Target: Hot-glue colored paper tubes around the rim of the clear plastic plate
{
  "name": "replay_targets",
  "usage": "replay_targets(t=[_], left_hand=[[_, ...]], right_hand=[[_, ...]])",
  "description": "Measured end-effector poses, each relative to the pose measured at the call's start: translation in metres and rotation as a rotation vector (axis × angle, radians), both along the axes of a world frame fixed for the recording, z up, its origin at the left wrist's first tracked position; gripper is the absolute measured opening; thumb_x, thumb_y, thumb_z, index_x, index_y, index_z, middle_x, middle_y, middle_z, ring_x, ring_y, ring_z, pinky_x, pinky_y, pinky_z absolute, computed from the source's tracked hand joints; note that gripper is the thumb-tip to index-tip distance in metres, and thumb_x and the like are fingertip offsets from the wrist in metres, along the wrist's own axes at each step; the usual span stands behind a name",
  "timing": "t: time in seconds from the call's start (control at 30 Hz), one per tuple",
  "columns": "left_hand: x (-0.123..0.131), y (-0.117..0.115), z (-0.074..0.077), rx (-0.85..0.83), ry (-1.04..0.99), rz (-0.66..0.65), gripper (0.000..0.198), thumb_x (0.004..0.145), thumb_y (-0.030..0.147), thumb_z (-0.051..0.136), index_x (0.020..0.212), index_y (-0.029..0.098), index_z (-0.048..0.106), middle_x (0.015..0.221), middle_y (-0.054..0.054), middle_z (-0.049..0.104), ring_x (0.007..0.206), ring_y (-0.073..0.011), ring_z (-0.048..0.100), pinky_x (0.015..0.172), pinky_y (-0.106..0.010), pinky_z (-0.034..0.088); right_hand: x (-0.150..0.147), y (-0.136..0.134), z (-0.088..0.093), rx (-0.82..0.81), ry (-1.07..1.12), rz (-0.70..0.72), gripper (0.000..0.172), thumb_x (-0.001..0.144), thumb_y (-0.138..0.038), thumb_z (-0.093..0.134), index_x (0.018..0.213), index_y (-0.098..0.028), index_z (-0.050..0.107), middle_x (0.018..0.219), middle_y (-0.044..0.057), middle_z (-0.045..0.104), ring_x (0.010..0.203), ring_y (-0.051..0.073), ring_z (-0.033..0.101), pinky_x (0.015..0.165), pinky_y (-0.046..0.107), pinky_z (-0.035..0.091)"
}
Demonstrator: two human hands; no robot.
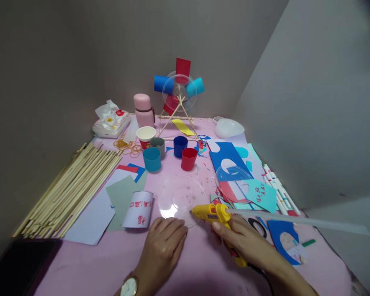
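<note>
My right hand (239,238) is wrapped around a yellow hot glue gun (211,211); a long translucent glue stick (299,218) sticks out of its back. The gun's nozzle points left, over the near right part of a clear plastic lid (182,193) that lies flat on the table. My left hand (165,242), with a watch at the wrist, rests palm down at the lid's near edge, fingers stretched out. Left of the lid lies a white paper tube (138,210) with red handwriting. Behind the lid stand a teal paper cup (152,159), a red one (189,159), a blue one (180,147) and a grey one (159,144).
Wooden sticks (70,189) are heaped at left, near a dark flat object (21,267). A stick-framed wheel (180,92) with coloured paper cups stands at the back, beside a pink bottle (144,111). Cut card (226,158), another clear lid (234,185) and markers (280,189) lie at right.
</note>
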State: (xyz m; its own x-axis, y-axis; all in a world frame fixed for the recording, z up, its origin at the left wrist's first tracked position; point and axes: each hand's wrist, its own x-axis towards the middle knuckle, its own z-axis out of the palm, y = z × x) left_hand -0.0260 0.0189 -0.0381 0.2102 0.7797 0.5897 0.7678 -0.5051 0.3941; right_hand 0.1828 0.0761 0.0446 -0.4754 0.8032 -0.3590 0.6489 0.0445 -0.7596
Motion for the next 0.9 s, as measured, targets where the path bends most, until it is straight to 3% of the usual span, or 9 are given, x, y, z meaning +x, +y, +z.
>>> replay_targets(t=[0.2, 0.4, 0.67, 0.9], left_hand=[[0.0008, -0.0004, 0.0015, -0.006, -0.011, -0.002, 0.019, 0.087, 0.010, 0.051, 0.095, 0.020, 0.065, 0.091, -0.002, 0.073, 0.082, -0.0188, 0.063, 0.077, -0.036, 0.043], [0.0009, 0.0019, 0.0022, -0.003, -0.011, 0.005, 0.019, 0.087, 0.010, 0.050, 0.094, 0.021, 0.065, 0.090, -0.003, 0.073, 0.081, -0.0185, 0.063, 0.077, -0.035, 0.043], [0.0008, 0.0013, 0.0033, 0.013, -0.014, 0.006, 0.019, 0.087, 0.010, 0.050, 0.094, 0.021, 0.065, 0.089, -0.002, 0.073, 0.080, -0.0177, 0.063, 0.076, -0.035, 0.043], [0.0013, 0.0007, 0.0035, 0.004, -0.019, -0.001, 0.019, 0.087, 0.010, 0.051, 0.094, 0.020, 0.065, 0.088, -0.003, 0.073, 0.079, -0.0179, 0.063, 0.074, -0.034, 0.044]], right_hand=[[-0.0014, 0.0009, 0.0022, -0.012, 0.008, 0.007, 0.049, 0.091, -0.059, 0.038, 0.124, -0.031, 0.060, 0.092, 0.001, 0.066, 0.078, 0.019, 0.056, 0.079, 0.027, 0.042], [-0.0011, -0.0008, 0.0003, 0.018, -0.018, -0.011, 0.046, 0.089, -0.060, 0.040, 0.085, -0.024, 0.068, 0.075, -0.001, 0.059, 0.072, 0.018, 0.053, 0.072, 0.026, 0.042], [-0.0006, -0.0003, 0.0003, 0.025, -0.031, -0.018, 0.045, 0.088, -0.060, 0.042, 0.071, -0.023, 0.062, 0.074, 0.000, 0.056, 0.074, 0.018, 0.054, 0.075, 0.027, 0.044], [0.0011, 0.0002, -0.0024, 0.039, -0.067, -0.038, 0.046, 0.088, -0.060, 0.042, 0.067, -0.024, 0.060, 0.070, 0.000, 0.054, 0.066, 0.018, 0.051, 0.068, 0.028, 0.044]])
